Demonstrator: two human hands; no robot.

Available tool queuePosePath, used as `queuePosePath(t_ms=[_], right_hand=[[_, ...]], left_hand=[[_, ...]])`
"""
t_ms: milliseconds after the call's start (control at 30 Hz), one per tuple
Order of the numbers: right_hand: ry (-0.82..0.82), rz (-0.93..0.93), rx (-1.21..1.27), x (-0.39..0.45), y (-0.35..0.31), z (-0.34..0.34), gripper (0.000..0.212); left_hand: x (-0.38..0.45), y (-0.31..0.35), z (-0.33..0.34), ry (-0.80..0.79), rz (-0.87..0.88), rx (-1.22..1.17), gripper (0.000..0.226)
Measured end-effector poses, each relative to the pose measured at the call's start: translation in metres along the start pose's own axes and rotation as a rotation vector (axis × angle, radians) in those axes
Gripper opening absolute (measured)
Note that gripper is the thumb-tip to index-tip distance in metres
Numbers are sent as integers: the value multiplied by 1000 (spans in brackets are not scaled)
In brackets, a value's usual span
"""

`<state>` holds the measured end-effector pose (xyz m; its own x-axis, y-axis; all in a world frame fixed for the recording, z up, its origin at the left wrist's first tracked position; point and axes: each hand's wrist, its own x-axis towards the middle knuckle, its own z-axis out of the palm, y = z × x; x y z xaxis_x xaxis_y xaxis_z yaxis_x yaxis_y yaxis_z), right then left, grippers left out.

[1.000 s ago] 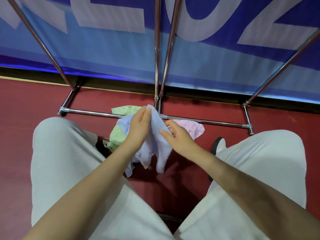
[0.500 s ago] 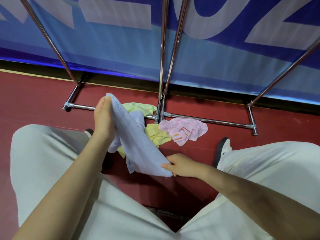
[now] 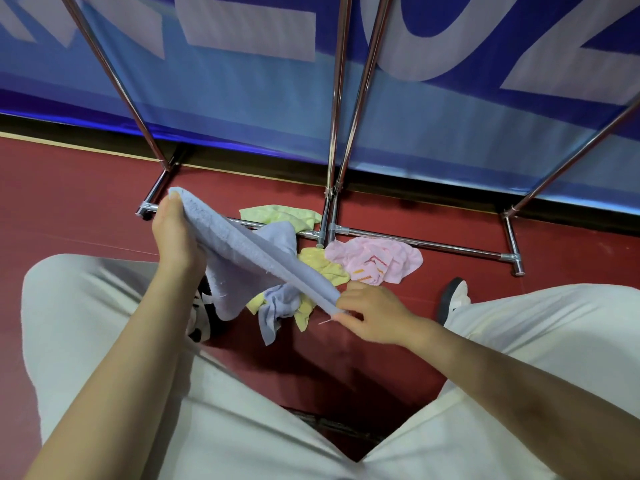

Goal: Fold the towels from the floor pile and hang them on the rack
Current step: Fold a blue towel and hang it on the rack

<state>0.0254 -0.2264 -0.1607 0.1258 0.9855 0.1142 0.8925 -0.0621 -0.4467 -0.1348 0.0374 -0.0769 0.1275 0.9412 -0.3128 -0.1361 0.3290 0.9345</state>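
A light blue towel (image 3: pixel 242 247) is stretched taut between my two hands above the floor pile. My left hand (image 3: pixel 175 237) grips its upper left corner, and my right hand (image 3: pixel 372 315) pinches its lower right corner. Below on the red floor lies the pile: a green towel (image 3: pixel 280 214), another light blue towel (image 3: pixel 280 303), a yellow towel (image 3: pixel 323 268) and a pink towel (image 3: pixel 377 259). The chrome rack (image 3: pixel 334 116) rises behind the pile, its base bar running across the floor.
My two knees in white trousers (image 3: pixel 86 323) frame the pile at left and right. One shoe (image 3: pixel 453 296) shows at the right, another (image 3: pixel 201 317) under the held towel. A blue banner wall (image 3: pixel 242 98) stands behind the rack.
My hands have drawn apart, left up and leftward, right down and rightward, pulling the blue towel out straight. The pile underneath has come into view.
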Motion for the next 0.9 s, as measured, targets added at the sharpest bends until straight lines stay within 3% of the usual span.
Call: queuePosePath(t_ms=[133, 267, 400, 533, 600, 733, 900], right_hand=[[46, -34, -86, 2, -4, 4, 34], [99, 218, -12, 5, 7, -6, 42], [37, 435, 65, 7, 18, -14, 18], [58, 529, 162, 8, 20, -18, 36], [81, 546, 163, 10, 23, -19, 34], [184, 522, 235, 11, 29, -15, 5], [379, 453, 203, 15, 26, -15, 8]], left_hand=[[1, 0, -3, 26, 4, 20, 18], [0, 0, -4, 16, 90, 54, 24], [-8, -5, -3, -97, 266, 199, 31], [-13, -7, 1, -144, 295, 224, 34], [-11, -7, 0, -146, 295, 222, 34], [-8, -9, 0, -150, 265, 194, 33], [-7, -8, 1, -86, 199, 113, 33]])
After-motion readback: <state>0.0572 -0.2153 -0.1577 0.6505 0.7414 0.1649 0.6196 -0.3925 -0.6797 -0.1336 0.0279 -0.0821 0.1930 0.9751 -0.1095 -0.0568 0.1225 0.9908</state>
